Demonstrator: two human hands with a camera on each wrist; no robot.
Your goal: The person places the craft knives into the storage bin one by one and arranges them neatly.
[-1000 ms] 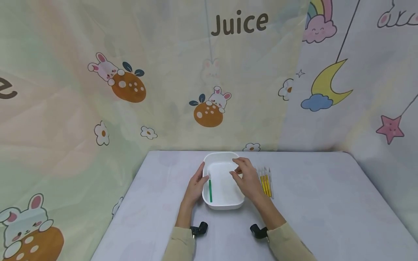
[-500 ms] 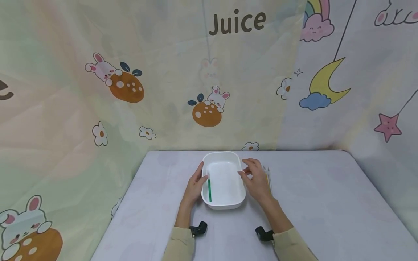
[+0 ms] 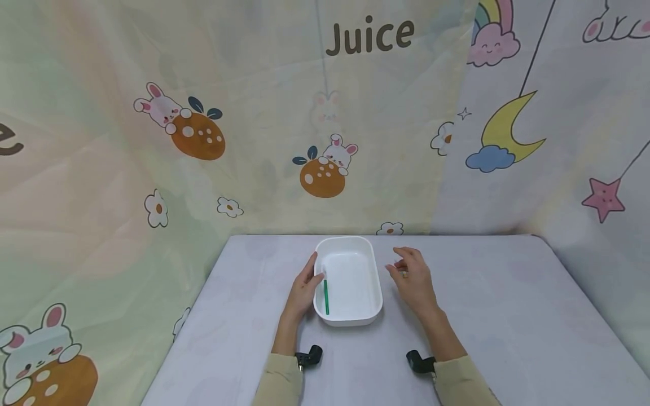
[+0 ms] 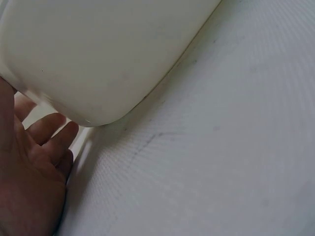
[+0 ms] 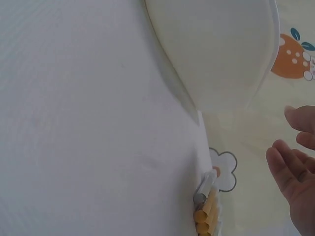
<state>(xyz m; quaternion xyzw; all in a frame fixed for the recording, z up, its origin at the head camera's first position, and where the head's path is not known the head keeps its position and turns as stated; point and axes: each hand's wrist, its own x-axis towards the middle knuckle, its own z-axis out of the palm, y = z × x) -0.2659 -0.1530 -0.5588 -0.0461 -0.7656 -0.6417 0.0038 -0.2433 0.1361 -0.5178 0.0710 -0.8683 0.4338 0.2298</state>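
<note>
A white rectangular tray [image 3: 350, 282] with rounded corners sits near the middle of the table. My left hand [image 3: 302, 290] grips its left wall, thumb over the rim and fingers outside; the left wrist view shows those fingers [image 4: 59, 135] beside the tray's underside. Inside, along the left wall, lies a thin green stick [image 3: 326, 297], its upper end near my thumb. To the tray's right my right hand [image 3: 413, 282] hovers with bent, parted fingers and nothing seen between them. Below it, several slim yellow and grey sticks [image 5: 205, 214] show in the right wrist view; in the head view the hand hides them.
A pale cloth covers the table [image 3: 508, 316]. Printed fabric [image 3: 264, 141] with rabbits, flowers and a moon hangs behind and at the sides. A dark wrist camera [image 3: 420, 362] is strapped at each cuff.
My right hand has moved right, from over the tray to above the yellow sticks, which it now covers in the head view. The left hand and the tray have stayed put.
</note>
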